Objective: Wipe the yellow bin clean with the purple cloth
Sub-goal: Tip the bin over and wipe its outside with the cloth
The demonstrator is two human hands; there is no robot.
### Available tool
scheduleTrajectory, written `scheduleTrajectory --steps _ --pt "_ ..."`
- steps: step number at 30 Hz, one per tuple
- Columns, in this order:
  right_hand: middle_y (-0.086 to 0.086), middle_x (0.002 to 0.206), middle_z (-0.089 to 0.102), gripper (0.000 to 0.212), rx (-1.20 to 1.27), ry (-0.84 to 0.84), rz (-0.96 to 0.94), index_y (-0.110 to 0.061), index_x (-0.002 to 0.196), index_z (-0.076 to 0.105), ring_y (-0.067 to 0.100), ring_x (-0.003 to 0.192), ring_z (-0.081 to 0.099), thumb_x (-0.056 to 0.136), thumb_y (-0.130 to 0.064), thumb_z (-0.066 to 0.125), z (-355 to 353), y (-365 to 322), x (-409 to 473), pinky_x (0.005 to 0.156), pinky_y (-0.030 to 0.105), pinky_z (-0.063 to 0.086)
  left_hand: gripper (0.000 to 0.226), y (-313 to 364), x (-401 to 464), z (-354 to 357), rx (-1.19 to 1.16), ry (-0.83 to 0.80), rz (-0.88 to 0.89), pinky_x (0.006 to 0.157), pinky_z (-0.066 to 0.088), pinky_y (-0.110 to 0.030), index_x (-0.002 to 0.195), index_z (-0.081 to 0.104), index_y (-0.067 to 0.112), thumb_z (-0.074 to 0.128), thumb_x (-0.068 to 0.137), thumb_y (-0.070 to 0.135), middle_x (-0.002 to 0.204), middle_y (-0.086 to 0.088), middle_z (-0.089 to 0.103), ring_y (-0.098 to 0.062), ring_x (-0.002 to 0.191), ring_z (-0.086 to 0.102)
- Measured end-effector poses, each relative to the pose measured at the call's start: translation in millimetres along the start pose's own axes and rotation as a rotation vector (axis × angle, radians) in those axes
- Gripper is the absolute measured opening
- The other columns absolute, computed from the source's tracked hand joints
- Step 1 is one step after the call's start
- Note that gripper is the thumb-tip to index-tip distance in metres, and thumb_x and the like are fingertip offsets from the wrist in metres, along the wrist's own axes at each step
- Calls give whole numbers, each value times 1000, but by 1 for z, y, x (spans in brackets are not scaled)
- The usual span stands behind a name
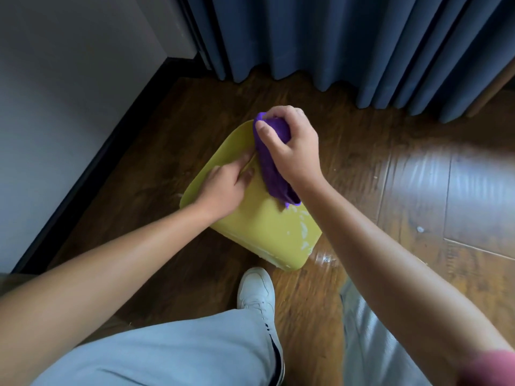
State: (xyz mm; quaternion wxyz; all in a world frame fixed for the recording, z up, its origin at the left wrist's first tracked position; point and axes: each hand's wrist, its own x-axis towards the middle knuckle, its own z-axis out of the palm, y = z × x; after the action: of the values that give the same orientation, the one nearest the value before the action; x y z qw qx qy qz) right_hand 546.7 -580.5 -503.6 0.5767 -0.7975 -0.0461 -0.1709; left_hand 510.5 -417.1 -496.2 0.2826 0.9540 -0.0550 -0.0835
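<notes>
A yellow plastic bin [259,227] lies on its side on the brown wooden floor [362,168]. The right hand [292,146] grips a bunched purple cloth [271,165] against it; the left hand [225,185] holds the bin's edge.

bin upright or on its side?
On its side. The yellow bin lies on the wooden floor, one broad wall facing up; left hand grips its rim.

Left hand [227,188] fingertips are concealed behind the yellow bin [259,227] edge. The purple cloth [271,162] is partly covered by the right hand [289,146]. Bin interior not visible. White marks on bin are blurred, possibly residue.
</notes>
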Motion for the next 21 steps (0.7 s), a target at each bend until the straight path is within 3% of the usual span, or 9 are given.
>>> scheduleTrajectory --steps 5,8,11,14,17,21 --pt "4 149 57 49 -68 -22 -59 -14 145 56 21 144 46 99 -30 63 26 12 -12 121 40 34 42 -2 0 4 25 35 45 68 39 -32 149 51 20 49 107 22 105 -19 74 -42 94 67" --pt "7 160 46 57 -147 -44 -23 -20 150 52 29 153 35 97 -39 58 35 28 -21 122 50 30 41 -6 0 4 -3 61 78 69 45 -31 148 51 19 47 107 21 102 -16 75 -37 86 69" --pt "5 164 41 58 -144 -41 25 -27 153 48 26 153 36 99 -44 58 35 43 -28 119 49 35 48 -13 1 3 0 79 105 65 53 -35 156 42 24 48 108 26 89 -10 74 -23 67 65" --pt "-1 161 46 58 -151 -26 131 -30 154 46 16 149 41 101 -52 55 25 68 -36 118 45 39 49 -21 2 3 16 102 91 47 34 -26 156 39 27 49 108 29 56 3 49 -13 47 40" --pt "-14 152 53 55 -162 -6 300 -35 151 46 10 137 52 101 -57 51 8 102 -53 112 46 46 48 -26 5 2 3 105 57 46 24 -28 156 39 26 48 108 28 52 3 36 -14 47 29" --pt "-17 145 59 56 -185 24 502 -41 149 44 12 130 58 99 -66 42 0 124 -64 109 49 48 47 -32 7 4 -74 93 -12 49 29 -33 155 41 32 48 108 30 52 2 39 -20 49 32"
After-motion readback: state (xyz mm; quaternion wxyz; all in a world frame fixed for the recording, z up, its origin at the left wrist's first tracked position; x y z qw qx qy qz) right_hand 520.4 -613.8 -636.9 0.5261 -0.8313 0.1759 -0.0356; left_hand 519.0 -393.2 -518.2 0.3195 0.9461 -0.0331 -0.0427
